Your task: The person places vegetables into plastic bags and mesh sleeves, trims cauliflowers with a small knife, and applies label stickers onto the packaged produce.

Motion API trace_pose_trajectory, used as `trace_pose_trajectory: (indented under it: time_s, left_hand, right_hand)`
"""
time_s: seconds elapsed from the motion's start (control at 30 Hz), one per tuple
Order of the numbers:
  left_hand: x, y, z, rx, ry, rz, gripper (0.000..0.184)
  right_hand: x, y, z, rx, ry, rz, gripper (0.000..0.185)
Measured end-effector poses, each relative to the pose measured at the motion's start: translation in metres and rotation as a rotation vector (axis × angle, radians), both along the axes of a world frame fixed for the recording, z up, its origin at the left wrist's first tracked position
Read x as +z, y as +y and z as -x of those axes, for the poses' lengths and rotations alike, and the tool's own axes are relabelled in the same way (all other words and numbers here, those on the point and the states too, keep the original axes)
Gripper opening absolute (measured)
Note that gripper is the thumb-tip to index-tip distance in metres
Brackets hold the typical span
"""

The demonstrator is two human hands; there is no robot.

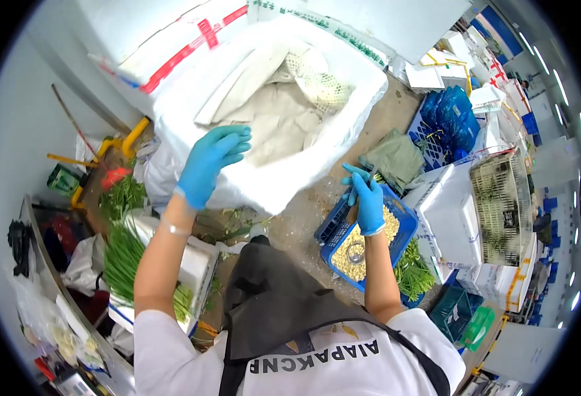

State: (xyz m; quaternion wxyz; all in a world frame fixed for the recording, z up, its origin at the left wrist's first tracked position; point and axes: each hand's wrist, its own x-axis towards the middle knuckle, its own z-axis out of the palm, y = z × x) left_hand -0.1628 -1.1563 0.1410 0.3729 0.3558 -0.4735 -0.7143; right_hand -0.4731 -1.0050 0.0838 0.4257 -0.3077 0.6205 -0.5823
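Observation:
My left hand [211, 165], in a blue glove, is open with its fingers stretched out over the near left rim of a large box lined with white plastic [271, 188]. Inside that box lie off-white cloth [264, 112] and a piece of pale netting [317, 82]. My right hand [369, 204], also blue-gloved, is closed around what looks like a small knife [352, 214], partly hidden by the fingers. Below this hand stands a blue basket [406, 224] of pale, clove-like pieces [350, 264], with a round clear object [356, 251] on top.
Long green stalks [124, 261] lie by a white foam box [198, 267] at left. Leafy greens [412, 274] sit right of the basket. White boxes [445, 211], a wire-fronted crate [498, 204] and blue bags [449, 115] stand at right. A yellow frame [134, 136] rises at left.

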Motion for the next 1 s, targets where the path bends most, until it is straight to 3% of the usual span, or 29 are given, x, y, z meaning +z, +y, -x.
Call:
trace_pose_trajectory:
  time_s: [0.1, 0.17, 0.23, 0.3, 0.37, 0.4, 0.43, 0.47, 0.5, 0.57, 0.6, 0.67, 0.73, 0.8, 0.9, 1.0]
  left_hand:
    - [-0.038, -0.096, 0.068, -0.218, -0.027, -0.221, 0.033]
    - [-0.088, -0.161, 0.113, -0.419, -0.153, -0.42, 0.034]
    - [-0.131, -0.206, 0.155, -0.444, -0.545, -0.094, 0.041]
    - [-0.167, -0.264, 0.186, -0.652, -1.022, 0.433, 0.045]
    - [-0.3, -0.372, 0.201, -0.25, -1.145, 0.743, 0.049]
    - [-0.254, -0.376, 0.214, -0.042, -1.067, 0.847, 0.053]
    - [-0.156, -0.374, 0.204, -0.083, -0.903, 0.789, 0.068]
    - [-0.056, -0.333, 0.211, 0.185, -0.987, 0.677, 0.078]
    - [-0.053, -0.363, 0.201, 0.446, -0.845, 1.189, 0.082]
    - [0.012, -0.387, 0.18, 0.601, -0.738, 1.344, 0.085]
    - [0.043, -0.369, 0.186, 0.545, -0.685, 0.946, 0.065]
    - [0.058, -0.352, 0.191, 0.196, -1.037, 0.833, 0.042]
    - [0.005, -0.308, 0.23, -0.191, -1.439, 0.965, 0.04]
    - [-0.136, -0.295, 0.229, -0.261, -0.828, 1.161, 0.049]
    - [-0.103, -0.292, 0.271, -0.276, -1.432, 1.904, 0.061]
    - [-0.104, -0.346, 0.285, -0.2, -1.63, 1.788, 0.07]
  right_hand:
    - [0.009, -0.014, 0.008, -0.039, -0.013, -0.065, 0.028]
    - [0.009, -0.013, 0.014, -0.072, -0.064, -0.094, 0.029]
    - [0.013, -0.013, 0.027, -0.122, -0.089, -0.144, 0.029]
    - [0.015, -0.017, 0.044, -0.163, -0.078, -0.17, 0.029]
    - [0.011, -0.022, 0.071, -0.2, -0.06, -0.191, 0.028]
    - [0.013, -0.028, 0.082, -0.222, -0.05, -0.183, 0.027]
    - [0.009, -0.033, 0.095, -0.233, -0.039, -0.2, 0.027]
    - [0.005, -0.041, 0.11, -0.24, -0.028, -0.211, 0.027]
    - [-0.002, -0.05, 0.125, -0.23, -0.052, -0.205, 0.026]
    - [-0.009, -0.075, 0.148, -0.193, -0.063, -0.198, 0.026]
    - [-0.012, -0.086, 0.159, -0.18, -0.068, -0.192, 0.026]
    - [-0.008, -0.107, 0.181, -0.18, -0.078, -0.158, 0.026]
    - [-0.006, -0.125, 0.206, -0.163, -0.032, -0.119, 0.026]
    - [0.0, -0.143, 0.227, -0.132, -0.039, -0.117, 0.027]
    - [0.003, -0.165, 0.253, -0.079, -0.031, -0.109, 0.028]
    - [-0.005, -0.175, 0.268, -0.06, -0.053, -0.132, 0.028]
